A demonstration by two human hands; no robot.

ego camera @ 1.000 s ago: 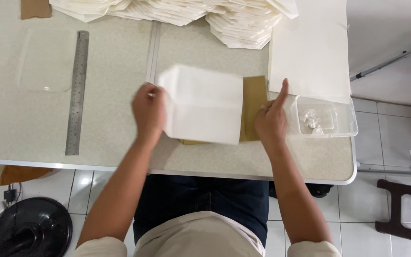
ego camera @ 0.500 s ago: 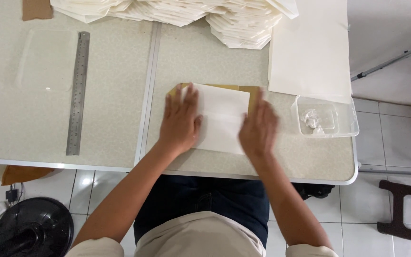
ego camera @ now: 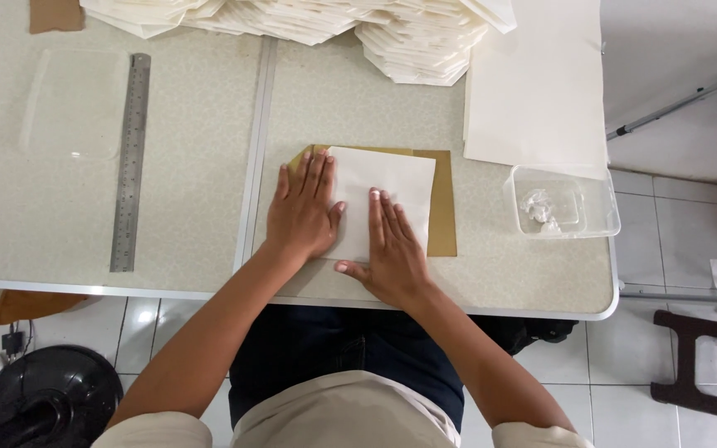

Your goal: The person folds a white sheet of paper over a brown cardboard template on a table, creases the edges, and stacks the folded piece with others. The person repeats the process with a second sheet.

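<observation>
The white paper sheet [ego camera: 392, 187] lies flat on a brown card backing [ego camera: 443, 207], near the front edge of the worktop [ego camera: 209, 166]. The sheet appears thin, light and easily creased; it is best handled by flat palm pressure or lifted at a free corner. The left hand [ego camera: 302, 211] rests on its left edge, fingers extended, grasping nothing. The right hand [ego camera: 392, 253] lies flat on its lower middle, likewise released. A stack of blank sheets [ego camera: 537, 83] sits beyond on the right, folded paper pieces [ego camera: 309, 21] along the far edge. A clear plastic tub [ego camera: 562, 203] stands just right of the card. A steel ruler [ego camera: 130, 162] and a clear lid [ego camera: 72, 104] lie well apart to the left. Nothing obstructs the sheet.
</observation>
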